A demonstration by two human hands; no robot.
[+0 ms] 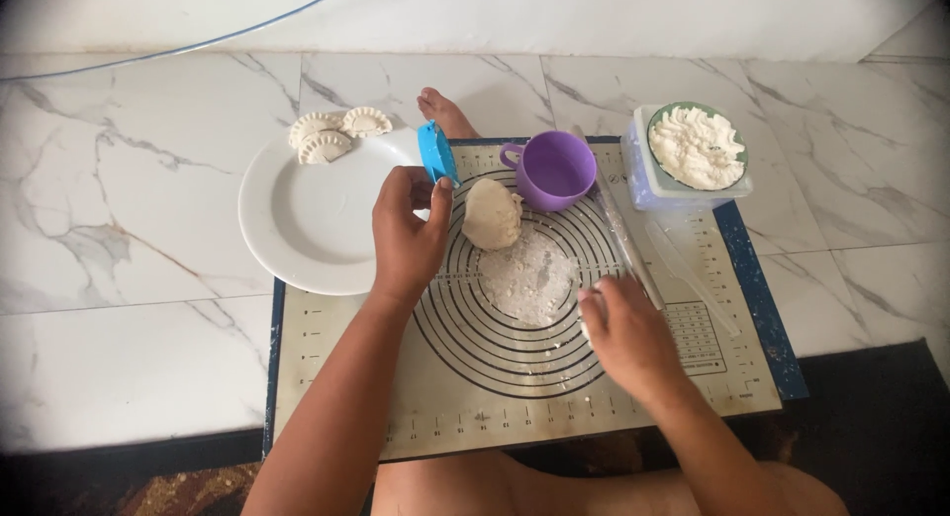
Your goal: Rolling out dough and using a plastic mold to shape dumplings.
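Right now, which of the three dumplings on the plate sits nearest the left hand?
The lowest dumpling, at the front of the cluster on the white plate, is nearest the left hand. The other two lie behind it, along the plate's far rim.

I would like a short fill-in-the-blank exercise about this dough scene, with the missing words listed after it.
1. The white plate holds ___ shaped dumplings.
2. The cup on the mat is ___ in colour.
3. The left hand holds a ___ plastic dumpling press.
4. The dough lump lies beside a patch of ___ that the right hand is near.

Missing words: three; purple; blue; flour
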